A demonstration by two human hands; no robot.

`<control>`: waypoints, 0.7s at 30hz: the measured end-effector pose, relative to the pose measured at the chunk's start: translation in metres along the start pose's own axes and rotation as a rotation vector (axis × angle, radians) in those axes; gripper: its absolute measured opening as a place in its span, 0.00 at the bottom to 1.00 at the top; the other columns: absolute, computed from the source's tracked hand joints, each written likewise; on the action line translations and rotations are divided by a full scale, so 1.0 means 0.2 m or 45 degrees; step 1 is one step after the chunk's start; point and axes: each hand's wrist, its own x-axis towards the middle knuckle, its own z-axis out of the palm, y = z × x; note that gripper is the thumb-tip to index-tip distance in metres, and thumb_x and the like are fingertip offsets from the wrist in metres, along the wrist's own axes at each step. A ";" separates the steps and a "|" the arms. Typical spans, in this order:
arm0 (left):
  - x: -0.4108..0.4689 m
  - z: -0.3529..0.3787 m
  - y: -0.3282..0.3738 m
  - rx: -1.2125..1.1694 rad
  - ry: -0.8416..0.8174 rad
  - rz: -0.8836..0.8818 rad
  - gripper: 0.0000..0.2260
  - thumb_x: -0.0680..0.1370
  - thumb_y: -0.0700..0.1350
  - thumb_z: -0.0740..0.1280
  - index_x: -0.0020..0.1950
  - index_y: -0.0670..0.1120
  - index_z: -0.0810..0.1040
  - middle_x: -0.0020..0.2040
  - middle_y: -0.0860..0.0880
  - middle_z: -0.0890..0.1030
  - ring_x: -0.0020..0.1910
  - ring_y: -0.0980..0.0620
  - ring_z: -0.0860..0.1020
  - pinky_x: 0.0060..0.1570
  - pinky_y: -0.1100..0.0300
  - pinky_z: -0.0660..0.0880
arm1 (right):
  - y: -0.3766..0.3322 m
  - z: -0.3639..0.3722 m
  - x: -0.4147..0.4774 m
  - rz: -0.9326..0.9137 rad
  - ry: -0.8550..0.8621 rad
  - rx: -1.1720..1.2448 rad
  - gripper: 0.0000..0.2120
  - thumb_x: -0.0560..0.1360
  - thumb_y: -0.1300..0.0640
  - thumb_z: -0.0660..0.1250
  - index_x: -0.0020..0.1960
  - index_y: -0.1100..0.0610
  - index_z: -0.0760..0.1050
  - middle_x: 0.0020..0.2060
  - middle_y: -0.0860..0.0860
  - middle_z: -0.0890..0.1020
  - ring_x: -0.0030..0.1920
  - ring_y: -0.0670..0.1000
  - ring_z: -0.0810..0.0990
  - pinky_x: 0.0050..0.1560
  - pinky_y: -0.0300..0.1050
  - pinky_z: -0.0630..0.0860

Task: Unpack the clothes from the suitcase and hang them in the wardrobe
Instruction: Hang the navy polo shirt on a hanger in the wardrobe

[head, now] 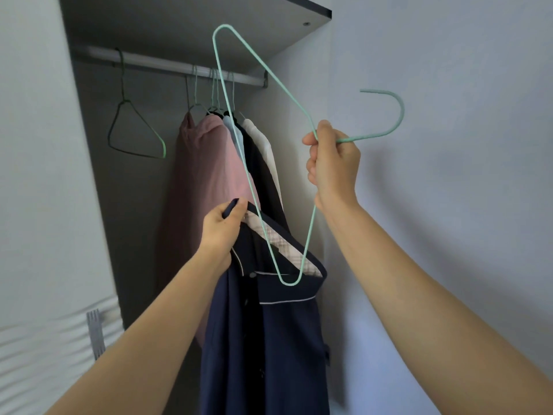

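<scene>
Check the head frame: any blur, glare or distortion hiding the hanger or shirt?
Head view: soft even light, no glare; green hanger and navy shirt read sharp; wardrobe interior dim, so the spare hanger on the rail reads dark; wide lens slants the wardrobe sides and stretches the bottom corners.

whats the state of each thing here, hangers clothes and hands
navy shirt: gripped at collar by left hand, not yet on a hanger
mint hanger: neck held in right hand, lower corner at shirt collar
empty hanger: hooked on rail
pink garment: hung on rail
</scene>
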 end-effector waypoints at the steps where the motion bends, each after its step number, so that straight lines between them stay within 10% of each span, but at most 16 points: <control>1: 0.01 0.00 0.01 0.000 -0.011 0.005 0.10 0.78 0.46 0.67 0.40 0.43 0.79 0.41 0.42 0.82 0.45 0.42 0.81 0.57 0.44 0.77 | 0.00 0.00 0.00 -0.009 0.009 0.009 0.18 0.79 0.56 0.59 0.31 0.57 0.71 0.23 0.49 0.63 0.20 0.45 0.60 0.22 0.36 0.58; 21: 0.05 -0.03 0.13 -0.133 -0.066 0.139 0.12 0.79 0.45 0.66 0.35 0.45 0.74 0.33 0.49 0.78 0.34 0.52 0.78 0.44 0.55 0.78 | 0.21 -0.05 -0.04 0.018 -0.103 0.041 0.21 0.77 0.62 0.60 0.25 0.56 0.67 0.18 0.48 0.62 0.20 0.46 0.59 0.22 0.34 0.57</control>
